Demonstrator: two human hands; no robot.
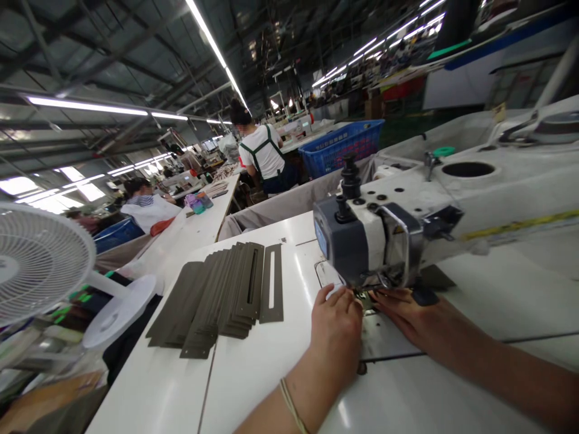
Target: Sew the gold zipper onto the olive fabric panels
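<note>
My left hand (337, 331) lies beside the needle area of a white and dark grey sewing machine (344, 238), its fingers bent and close together. Whatever sits under those fingertips is hidden. From the other side my right hand (420, 316) reaches in beneath the machine head, its fingers stretched flat and pointing at the needle area. Just behind it a dark olive fabric piece (438, 277) shows on the table. Left of my hands lies a fanned stack of olive pieces (217, 295); a single slotted piece (277, 283) rests at the stack's right edge.
A white fan (40, 271) stands at the left edge. The white table (257, 374) has seams across it. Beyond are a blue crate (341, 144), a purple cup (194, 204) on another table, and a person (265, 147) in a white shirt, back turned.
</note>
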